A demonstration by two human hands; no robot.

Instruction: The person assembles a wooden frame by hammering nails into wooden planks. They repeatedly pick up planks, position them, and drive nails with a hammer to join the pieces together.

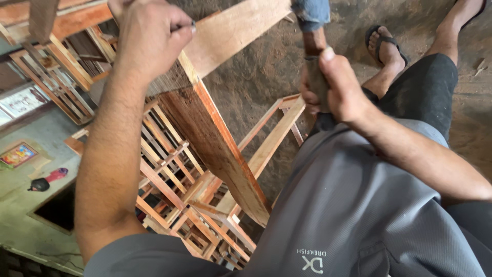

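The left hand [151, 33] is curled into a loose fist at the top of the view, thumb and forefinger pinching a thin dark nail or pin [185, 25] whose tip sits against the upper end of a reddish wooden plank [210, 138]. The right hand [335, 84] is closed tight around a dark wooden handle [313, 56] that stands roughly upright, thumb pressed along its top; what tool head the handle carries is hidden. The plank runs diagonally from the left hand down toward the person's grey shirt [353, 205], and a paler board [233, 28] crosses it at the top, the two touching where the nail is held. Below and behind the plank lie stacked wooden frames [179, 205] with slatted bars, and one open frame [277, 133] rests on the dirt floor [266, 66]. A sandalled foot [385, 47] stands on the dirt near the right hand.
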